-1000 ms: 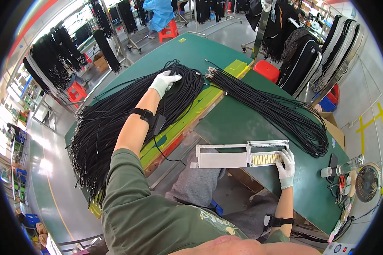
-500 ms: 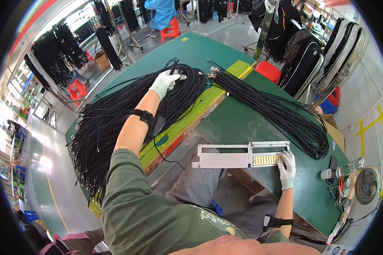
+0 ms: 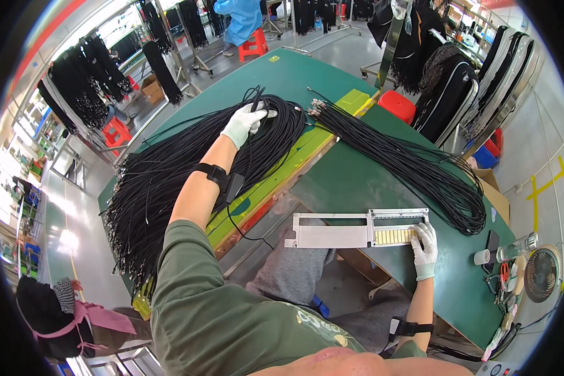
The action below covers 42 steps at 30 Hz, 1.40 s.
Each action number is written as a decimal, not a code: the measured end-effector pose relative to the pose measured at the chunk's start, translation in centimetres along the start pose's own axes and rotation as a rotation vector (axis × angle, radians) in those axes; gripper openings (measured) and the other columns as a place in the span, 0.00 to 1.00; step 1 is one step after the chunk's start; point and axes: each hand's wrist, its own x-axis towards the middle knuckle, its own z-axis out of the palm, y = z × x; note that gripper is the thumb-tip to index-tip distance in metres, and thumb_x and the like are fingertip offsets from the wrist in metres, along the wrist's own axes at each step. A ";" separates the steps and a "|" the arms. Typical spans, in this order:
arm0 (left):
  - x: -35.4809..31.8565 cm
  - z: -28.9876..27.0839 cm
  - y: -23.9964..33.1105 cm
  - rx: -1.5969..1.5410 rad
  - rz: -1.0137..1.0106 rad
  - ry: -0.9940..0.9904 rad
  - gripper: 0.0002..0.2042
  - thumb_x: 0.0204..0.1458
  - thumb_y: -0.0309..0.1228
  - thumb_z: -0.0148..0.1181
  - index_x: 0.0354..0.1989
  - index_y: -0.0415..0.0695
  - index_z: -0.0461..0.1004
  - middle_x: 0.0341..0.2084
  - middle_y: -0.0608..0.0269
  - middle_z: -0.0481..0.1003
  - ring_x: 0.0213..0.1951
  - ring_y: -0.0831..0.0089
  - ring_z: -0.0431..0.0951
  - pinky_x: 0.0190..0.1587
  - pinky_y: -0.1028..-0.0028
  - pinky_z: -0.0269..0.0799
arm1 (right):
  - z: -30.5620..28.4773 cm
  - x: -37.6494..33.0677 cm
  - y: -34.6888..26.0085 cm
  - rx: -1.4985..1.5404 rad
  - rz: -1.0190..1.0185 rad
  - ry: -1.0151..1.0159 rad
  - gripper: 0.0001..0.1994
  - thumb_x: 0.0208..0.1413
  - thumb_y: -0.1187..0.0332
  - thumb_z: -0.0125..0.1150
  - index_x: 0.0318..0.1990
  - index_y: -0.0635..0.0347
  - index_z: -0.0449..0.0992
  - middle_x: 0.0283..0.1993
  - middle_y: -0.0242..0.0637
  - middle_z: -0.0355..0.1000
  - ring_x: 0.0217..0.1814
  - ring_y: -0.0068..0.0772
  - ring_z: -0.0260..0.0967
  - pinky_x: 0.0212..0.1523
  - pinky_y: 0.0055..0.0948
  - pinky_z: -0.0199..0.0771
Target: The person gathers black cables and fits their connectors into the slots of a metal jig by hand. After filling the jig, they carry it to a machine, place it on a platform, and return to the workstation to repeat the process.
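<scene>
My left hand (image 3: 245,121), in a white glove, reaches far out and grips a black cable (image 3: 255,100) at the top of a large bundle of black cables (image 3: 169,175) lying on the green table (image 3: 351,182). My right hand (image 3: 425,245), also gloved, rests on the right end of a flat metal fixture (image 3: 357,229) with a yellowish slotted section, which overhangs the table's near edge. A second bundle of black cables (image 3: 401,163) lies to the right of the first, beyond the fixture.
A yellow-green strip (image 3: 282,169) runs along the table between the two bundles. Small tools, a bottle and a fan (image 3: 541,274) sit at the far right. Red stools (image 3: 398,104), racks of hanging black cables and a person in blue stand behind the table.
My left hand has closed around one cable end at the top of the left bundle and lifted it slightly. My right hand stays on the fixture.
</scene>
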 end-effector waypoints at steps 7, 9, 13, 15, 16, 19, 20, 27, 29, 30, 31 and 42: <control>0.1 -0.9 0.0 -0.076 0.009 -0.087 0.02 0.61 0.30 0.54 0.39 0.48 0.70 0.44 0.52 0.81 0.16 0.85 0.59 0.19 0.83 0.52 | 0.1 0.0 0.2 0.036 -0.034 0.011 0.15 0.51 0.74 0.64 0.47 0.63 0.80 0.56 0.44 0.74 0.68 0.49 0.61 0.69 0.43 0.58; 0.3 -0.8 0.1 -0.123 -0.046 -0.116 0.05 0.62 0.34 0.52 0.39 0.48 0.70 0.44 0.52 0.81 0.16 0.84 0.59 0.19 0.82 0.53 | -0.1 0.0 0.2 0.027 -0.031 -0.002 0.14 0.52 0.75 0.63 0.48 0.63 0.80 0.57 0.44 0.73 0.69 0.49 0.61 0.69 0.42 0.58; 0.4 -0.5 0.0 -0.116 -0.084 -0.047 0.12 0.64 0.39 0.45 0.43 0.45 0.72 0.47 0.50 0.79 0.17 0.83 0.59 0.20 0.80 0.53 | -0.1 0.0 0.1 0.016 -0.022 -0.013 0.14 0.53 0.75 0.63 0.49 0.63 0.79 0.58 0.44 0.73 0.70 0.48 0.60 0.69 0.42 0.57; 0.3 -0.4 -0.1 -0.115 -0.081 -0.033 0.13 0.64 0.39 0.45 0.43 0.44 0.72 0.47 0.50 0.79 0.17 0.83 0.60 0.20 0.80 0.53 | 0.1 0.0 0.2 0.028 -0.013 0.013 0.15 0.51 0.74 0.64 0.47 0.63 0.80 0.56 0.43 0.74 0.68 0.49 0.61 0.69 0.43 0.57; 0.3 -0.3 -0.2 -0.115 -0.078 -0.019 0.14 0.64 0.39 0.44 0.44 0.43 0.72 0.47 0.50 0.79 0.17 0.83 0.60 0.20 0.80 0.53 | 0.1 0.0 0.2 0.028 -0.013 0.013 0.15 0.51 0.74 0.64 0.47 0.63 0.80 0.56 0.43 0.74 0.68 0.49 0.61 0.69 0.43 0.57; 0.3 -0.2 -0.1 -0.124 -0.070 -0.015 0.15 0.64 0.39 0.43 0.46 0.42 0.71 0.47 0.47 0.79 0.17 0.82 0.62 0.20 0.80 0.55 | -0.1 0.0 0.2 0.019 -0.018 0.004 0.15 0.50 0.74 0.64 0.47 0.62 0.80 0.56 0.43 0.74 0.69 0.49 0.60 0.70 0.43 0.56; 0.2 -0.2 -0.1 -0.134 -0.066 -0.025 0.16 0.64 0.38 0.42 0.47 0.40 0.71 0.47 0.45 0.79 0.16 0.81 0.63 0.19 0.80 0.56 | -0.1 0.0 0.2 0.020 -0.017 0.004 0.15 0.50 0.74 0.64 0.47 0.62 0.80 0.56 0.43 0.74 0.69 0.49 0.60 0.70 0.43 0.56; 0.1 -0.2 -0.3 -0.125 -0.053 -0.049 0.17 0.64 0.41 0.41 0.47 0.42 0.72 0.46 0.50 0.80 0.17 0.82 0.62 0.20 0.80 0.56 | 0.1 -0.1 0.3 0.030 0.009 0.008 0.15 0.50 0.75 0.64 0.48 0.62 0.80 0.56 0.43 0.74 0.68 0.49 0.61 0.69 0.43 0.57; 0.0 -0.1 -0.2 -0.130 -0.052 -0.037 0.17 0.64 0.41 0.41 0.47 0.43 0.72 0.46 0.50 0.79 0.17 0.82 0.63 0.20 0.80 0.56 | 0.1 -0.1 0.3 0.039 0.003 0.010 0.15 0.50 0.75 0.64 0.47 0.62 0.80 0.56 0.43 0.74 0.68 0.49 0.61 0.69 0.43 0.57; 0.0 -0.1 -0.2 -0.129 -0.052 -0.038 0.17 0.64 0.41 0.41 0.47 0.43 0.72 0.46 0.50 0.79 0.17 0.82 0.63 0.20 0.80 0.56 | 0.1 -0.1 0.2 0.048 -0.004 0.011 0.15 0.50 0.75 0.64 0.47 0.62 0.80 0.56 0.43 0.74 0.68 0.49 0.61 0.69 0.43 0.58; -0.1 0.0 -0.1 -0.132 -0.053 -0.035 0.16 0.63 0.41 0.41 0.47 0.43 0.72 0.46 0.49 0.79 0.17 0.82 0.63 0.20 0.80 0.56 | 0.1 -0.1 0.2 0.057 -0.010 0.012 0.15 0.50 0.75 0.64 0.47 0.62 0.80 0.56 0.43 0.74 0.68 0.49 0.61 0.69 0.43 0.58; -0.1 0.1 -0.2 -0.134 -0.060 -0.020 0.14 0.63 0.40 0.43 0.43 0.45 0.72 0.47 0.49 0.80 0.17 0.83 0.63 0.20 0.81 0.56 | 0.0 -0.2 0.7 0.019 -0.030 0.010 0.15 0.50 0.74 0.64 0.48 0.62 0.80 0.56 0.43 0.74 0.68 0.49 0.62 0.68 0.42 0.59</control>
